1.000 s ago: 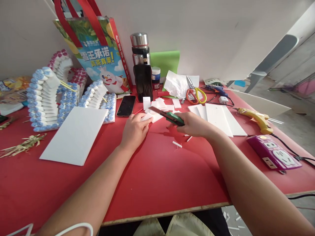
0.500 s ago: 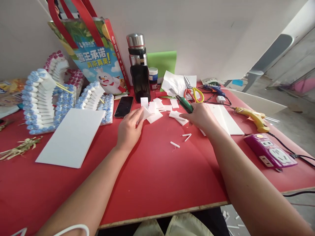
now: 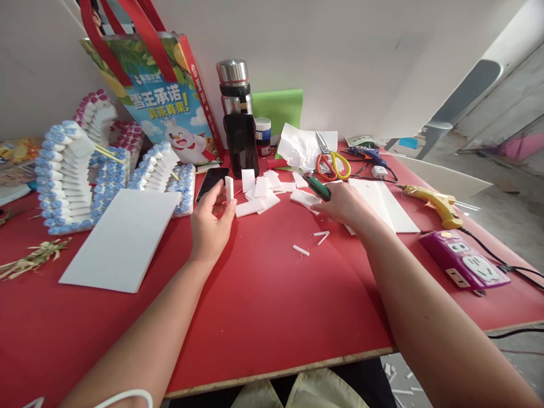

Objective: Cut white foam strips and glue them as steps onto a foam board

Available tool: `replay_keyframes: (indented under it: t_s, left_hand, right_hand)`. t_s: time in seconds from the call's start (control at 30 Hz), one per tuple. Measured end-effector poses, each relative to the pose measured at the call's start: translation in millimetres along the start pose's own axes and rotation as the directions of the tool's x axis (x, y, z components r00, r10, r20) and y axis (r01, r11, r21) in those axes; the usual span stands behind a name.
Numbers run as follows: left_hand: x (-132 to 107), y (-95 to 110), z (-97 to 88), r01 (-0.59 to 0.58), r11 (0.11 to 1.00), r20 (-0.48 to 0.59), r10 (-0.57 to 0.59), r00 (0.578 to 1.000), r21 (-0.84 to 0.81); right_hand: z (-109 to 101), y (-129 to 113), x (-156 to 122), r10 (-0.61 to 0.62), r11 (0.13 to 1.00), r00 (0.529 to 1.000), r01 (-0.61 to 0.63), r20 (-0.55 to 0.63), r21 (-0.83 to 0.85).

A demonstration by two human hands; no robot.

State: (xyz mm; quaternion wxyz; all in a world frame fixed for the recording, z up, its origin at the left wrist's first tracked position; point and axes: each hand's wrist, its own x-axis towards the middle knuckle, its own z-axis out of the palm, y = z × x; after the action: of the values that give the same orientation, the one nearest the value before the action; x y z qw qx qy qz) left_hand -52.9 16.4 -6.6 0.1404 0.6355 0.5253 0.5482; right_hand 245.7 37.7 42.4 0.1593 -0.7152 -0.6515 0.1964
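**White foam block in a slight pinch, knife close by**

Left fingers (image 3: 216, 195) are half open, thumb and fingertips lightly nipping the small white rectangular foam block (image 3: 229, 188) at its lower end. It stands upright, just right of the flat black smartphone (image 3: 211, 182). The left hand (image 3: 210, 224) sits low over the red table (image 3: 272, 294). Well to the right of the phone, past the heap of cut white foam pieces (image 3: 259, 198), the right hand (image 3: 346, 205) is curled closed round a green-handled utility knife (image 3: 318, 187), its tip pointing toward the phone. I cannot tell whether the blade is out. To my eye, so slight a pinch could let the block topple. An exposed blade swung leftward might nick those fingers.
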Motion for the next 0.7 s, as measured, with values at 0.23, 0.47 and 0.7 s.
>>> replay_keyframes:
  t_s: [0.23, 0.47, 0.7]
  left_hand:
    - [-5.1, 17.4, 0.8, -0.038, 0.999, 0.129, 0.039, 0.991, -0.007]
    - [-11.8, 33.5, 4.1, -0.113, 0.994, 0.192, 0.113, 0.975, -0.009]
    - [-16.1, 35.4, 5.1, -0.152, 0.988, 0.196, 0.148, 0.969, 0.006]
  right_hand:
    - [-9.5, -21.1, -17.2, -0.059, 0.916, 0.992, 0.01, 0.111, 0.401]
    - [-5.5, -27.7, -20.7, -0.108, 0.76, 0.958, -0.093, 0.265, 0.644]
    - [8.5, -21.6, -16.0, -0.175, 0.715, 0.936, -0.093, 0.306, 0.693]
